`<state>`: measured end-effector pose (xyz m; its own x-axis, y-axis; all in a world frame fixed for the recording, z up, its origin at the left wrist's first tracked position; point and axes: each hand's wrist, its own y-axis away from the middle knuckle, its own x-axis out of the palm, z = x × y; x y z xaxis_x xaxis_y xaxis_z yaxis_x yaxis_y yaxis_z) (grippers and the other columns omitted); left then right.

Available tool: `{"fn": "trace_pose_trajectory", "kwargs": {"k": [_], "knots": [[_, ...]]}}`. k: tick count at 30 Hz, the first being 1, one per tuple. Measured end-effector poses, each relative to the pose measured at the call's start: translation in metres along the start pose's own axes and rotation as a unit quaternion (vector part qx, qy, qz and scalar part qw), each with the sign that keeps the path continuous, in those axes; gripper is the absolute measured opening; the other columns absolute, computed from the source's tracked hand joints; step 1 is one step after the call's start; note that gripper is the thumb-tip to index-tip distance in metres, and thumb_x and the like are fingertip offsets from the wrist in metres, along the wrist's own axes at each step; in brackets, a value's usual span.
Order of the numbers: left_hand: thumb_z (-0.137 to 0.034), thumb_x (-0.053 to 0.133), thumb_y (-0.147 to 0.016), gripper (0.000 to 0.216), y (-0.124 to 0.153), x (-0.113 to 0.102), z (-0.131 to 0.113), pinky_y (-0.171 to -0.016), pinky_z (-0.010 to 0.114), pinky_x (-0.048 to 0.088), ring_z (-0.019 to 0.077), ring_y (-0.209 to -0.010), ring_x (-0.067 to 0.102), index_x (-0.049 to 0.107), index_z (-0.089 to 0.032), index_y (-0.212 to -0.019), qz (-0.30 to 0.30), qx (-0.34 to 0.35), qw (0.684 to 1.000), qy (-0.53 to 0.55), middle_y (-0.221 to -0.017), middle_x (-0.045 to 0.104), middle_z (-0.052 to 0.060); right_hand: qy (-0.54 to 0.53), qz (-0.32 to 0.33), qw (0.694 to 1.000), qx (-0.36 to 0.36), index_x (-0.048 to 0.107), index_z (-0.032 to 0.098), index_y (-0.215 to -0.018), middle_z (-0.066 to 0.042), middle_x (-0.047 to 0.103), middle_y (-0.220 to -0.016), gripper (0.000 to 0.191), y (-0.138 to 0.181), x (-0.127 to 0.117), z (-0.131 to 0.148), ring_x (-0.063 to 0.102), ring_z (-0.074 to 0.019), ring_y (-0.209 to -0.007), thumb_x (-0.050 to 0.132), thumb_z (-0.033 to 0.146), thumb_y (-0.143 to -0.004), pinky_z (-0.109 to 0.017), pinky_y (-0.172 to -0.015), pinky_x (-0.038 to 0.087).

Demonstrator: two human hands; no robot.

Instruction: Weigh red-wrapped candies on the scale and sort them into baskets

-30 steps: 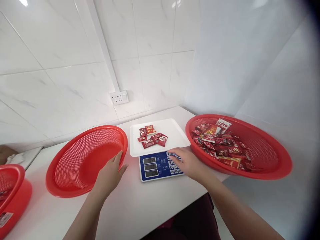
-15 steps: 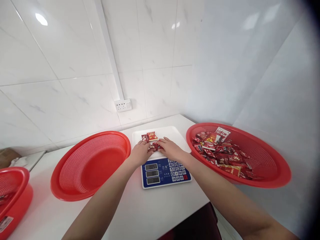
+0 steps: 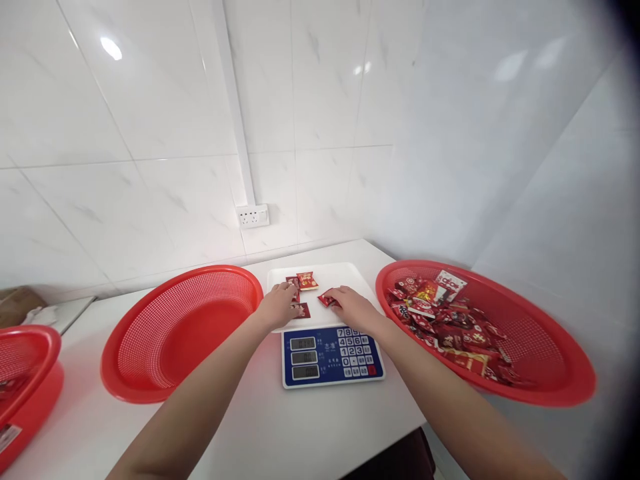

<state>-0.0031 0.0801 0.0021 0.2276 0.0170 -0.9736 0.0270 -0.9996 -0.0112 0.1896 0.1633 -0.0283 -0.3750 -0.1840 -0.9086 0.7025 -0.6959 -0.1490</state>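
The left hand [image 3: 278,308] and right hand [image 3: 354,311] have moved apart across the white pan [image 3: 350,275], so its packets [image 3: 307,281] now seem divided into two groups. Fingers of both lie over packets; whether either grips, one cannot tell. Visible: one scale [image 3: 331,360], three red baskets [image 3: 187,333], at least four packets on the pan.

Your left hand [image 3: 278,307] partly hides red packets [image 3: 303,311] | your right hand [image 3: 354,308] partly hides another packet [image 3: 325,299] | far-left basket [image 3: 49,343] cut off by your view's left edge | scale display [image 3: 304,343] digits too small
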Motion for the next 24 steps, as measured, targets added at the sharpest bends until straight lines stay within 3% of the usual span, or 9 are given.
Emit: {"fn": "trace_pose_trajectory", "kwargs": {"k": [4,8,14,24], "knots": [[-0.04,0.056,-0.083,0.048,-0.005,-0.002,0.009,-0.088,0.046,0.044,0.0273,-0.113,0.048,0.045,-0.018,-0.124,0.038,-0.016,0.999,-0.004,-0.126,0.049,0.011,-0.005,0.016,1.0,0.001,0.057,0.017,-0.113,-0.01,0.058,-0.115,0.034,0.003,-0.002,0.004,0.047,-0.0231,-0.114,0.046,0.015,-0.081,-0.034,-0.092,0.038],[-0.034,0.054,-0.086,0.038,-0.008,-0.003,0.014,-0.084,0.044,0.047,0.0233,-0.103,0.055,0.05,-0.018,-0.119,0.068,-0.006,0.998,-0.012,-0.119,0.054,0.009,0.001,0.028,1.0,-0.008,0.055,0.017,-0.118,-0.01,0.055,-0.123,0.037,0.001,0.001,0.004,0.04,-0.0252,-0.121,0.047,0.018,-0.082,-0.037,-0.098,0.035],[-0.031,0.054,-0.086,0.031,-0.012,0.001,0.007,-0.084,0.043,0.048,0.0218,-0.1,0.056,0.053,-0.017,-0.114,0.059,0.004,0.998,-0.009,-0.117,0.055,0.008,0.018,0.01,0.998,-0.061,0.057,0.018,-0.118,-0.008,0.056,-0.122,0.037,0.001,0.013,-0.002,0.043,-0.0232,-0.118,0.045,0.017,-0.083,-0.037,-0.099,0.036],[-0.03,0.054,-0.087,0.029,-0.015,0.001,-0.002,-0.076,0.039,0.051,0.0188,-0.09,0.06,0.054,-0.016,-0.112,0.081,-0.008,0.996,0.032,-0.109,0.059,0.007,-0.002,0.01,0.999,-0.044,0.057,0.02,-0.118,-0.008,0.055,-0.122,0.036,0.006,0.009,0.003,0.045,-0.0224,-0.116,0.047,0.018,-0.083,-0.036,-0.097,0.038]]}}
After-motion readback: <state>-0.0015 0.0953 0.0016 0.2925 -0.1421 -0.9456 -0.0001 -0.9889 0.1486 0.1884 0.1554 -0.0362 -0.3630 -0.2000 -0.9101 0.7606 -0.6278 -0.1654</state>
